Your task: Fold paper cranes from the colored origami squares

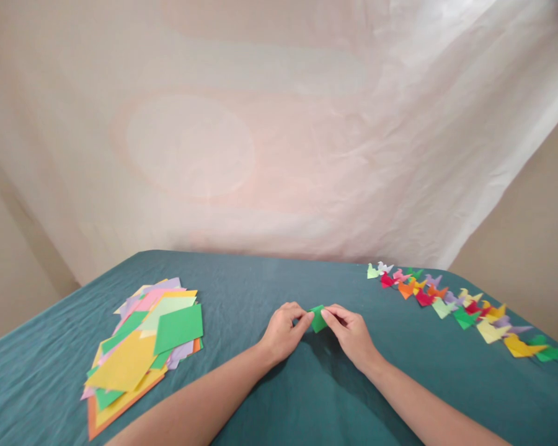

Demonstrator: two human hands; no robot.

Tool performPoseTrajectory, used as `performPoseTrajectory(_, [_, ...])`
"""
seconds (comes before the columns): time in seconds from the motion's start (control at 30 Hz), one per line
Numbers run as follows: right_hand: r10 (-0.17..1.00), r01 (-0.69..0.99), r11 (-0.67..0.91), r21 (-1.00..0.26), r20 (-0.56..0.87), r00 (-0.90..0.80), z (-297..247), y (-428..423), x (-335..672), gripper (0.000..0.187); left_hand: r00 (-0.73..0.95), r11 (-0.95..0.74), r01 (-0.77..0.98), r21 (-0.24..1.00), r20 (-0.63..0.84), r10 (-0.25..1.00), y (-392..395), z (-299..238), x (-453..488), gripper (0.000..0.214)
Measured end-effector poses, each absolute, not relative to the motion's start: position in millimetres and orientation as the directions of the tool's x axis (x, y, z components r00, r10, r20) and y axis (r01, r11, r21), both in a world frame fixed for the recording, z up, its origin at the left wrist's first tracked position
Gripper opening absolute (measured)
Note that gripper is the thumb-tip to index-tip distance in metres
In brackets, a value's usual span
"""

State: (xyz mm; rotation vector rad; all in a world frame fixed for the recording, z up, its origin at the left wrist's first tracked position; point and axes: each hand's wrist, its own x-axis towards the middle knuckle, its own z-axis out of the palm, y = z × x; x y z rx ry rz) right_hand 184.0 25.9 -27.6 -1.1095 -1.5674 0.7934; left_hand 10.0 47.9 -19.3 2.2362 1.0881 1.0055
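A small folded piece of green paper [317, 320] is held up between my two hands, over the middle of the table. My left hand [286, 329] pinches its left edge between thumb and fingers. On the opposite side, my right hand [349, 333] grips the upper right edge the same way. The paper's finer folds are too small to make out, and parts of its edges are hidden by my fingertips.
A loose pile of coloured paper sheets [125, 362] lies at the left on the dark green tablecloth [242, 279]. Rows of small folded paper birds [466, 317] in many colours stand along the right side. Behind the table hangs a pale sheet [279, 136].
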Motion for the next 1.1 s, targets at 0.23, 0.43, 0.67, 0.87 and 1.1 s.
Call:
performPoseTrajectory(0.23, [0.948,0.21,0.317,-0.925,0.314,-0.051,-26,25,184,0.027,0.292,-0.5,0.495,0.71,0.407,0.866,48,-20,10,0.018])
performPoseTrajectory(0.43, [0.963,0.239,0.268,-0.933,0.262,-0.056,-27,25,183,0.029,0.316,-0.474,0.341,0.812,0.376,0.871,49,-22,11,0.018])
performPoseTrajectory(0.67, [0.964,0.28,0.265,-0.923,0.248,-0.096,-30,28,182,0.026,0.392,-0.446,0.315,0.838,0.313,0.865,52,-29,12,0.022])
performPoseTrajectory(0.87, [0.978,0.215,0.205,-0.955,0.19,-0.089,-40,32,182,0.026,0.435,-0.45,0.3,0.841,0.299,0.849,50,-28,13,0.028])
performPoseTrajectory(1.1, [0.964,0.342,0.265,-0.902,0.247,-0.095,-41,30,179,0.014,0.41,-0.477,0.444,0.758,0.302,0.861,50,-29,11,0.024])
